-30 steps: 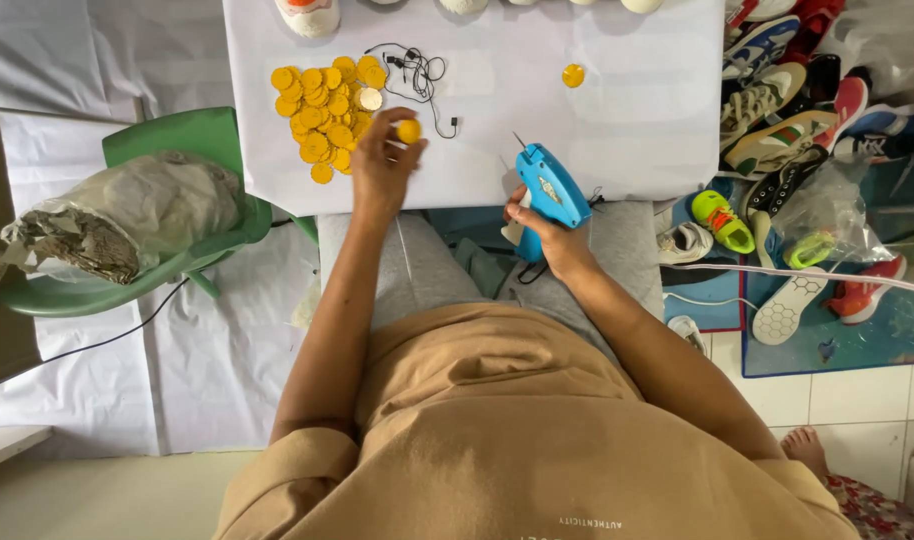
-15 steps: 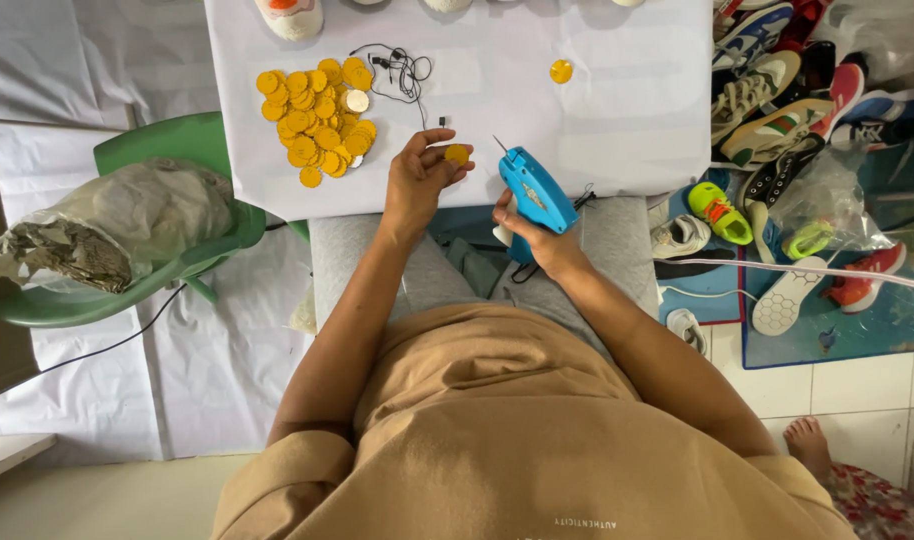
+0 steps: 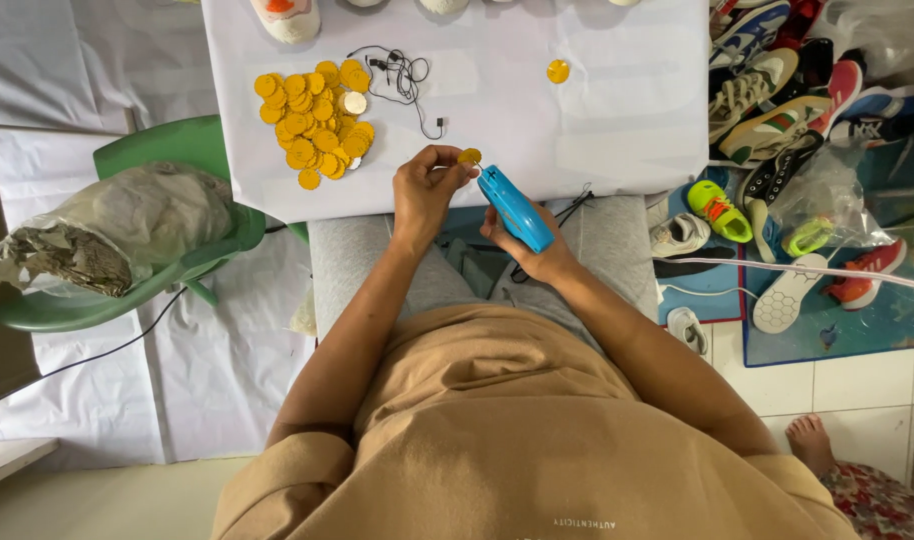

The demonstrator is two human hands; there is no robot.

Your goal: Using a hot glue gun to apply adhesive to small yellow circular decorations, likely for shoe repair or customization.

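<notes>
My left hand (image 3: 427,190) pinches a small yellow disc (image 3: 469,157) at the front edge of the white table (image 3: 597,120). My right hand (image 3: 532,250) grips a blue glue gun (image 3: 514,207), its nozzle touching or almost touching the disc. A heap of several yellow discs (image 3: 314,125) lies on the table to the left, with one pale disc among them. A single yellow disc (image 3: 558,71) lies apart at the back right.
A tangled black cable (image 3: 402,75) lies behind the heap. A green plastic chair (image 3: 177,160) with a crumpled bag (image 3: 117,225) stands at the left. Many shoes (image 3: 787,110) crowd the floor at the right. Someone's bare foot (image 3: 817,440) shows at the lower right.
My left hand picked a disc from the heap and carried it right, toward me. The glue gun tilted in and its tip met the disc.
</notes>
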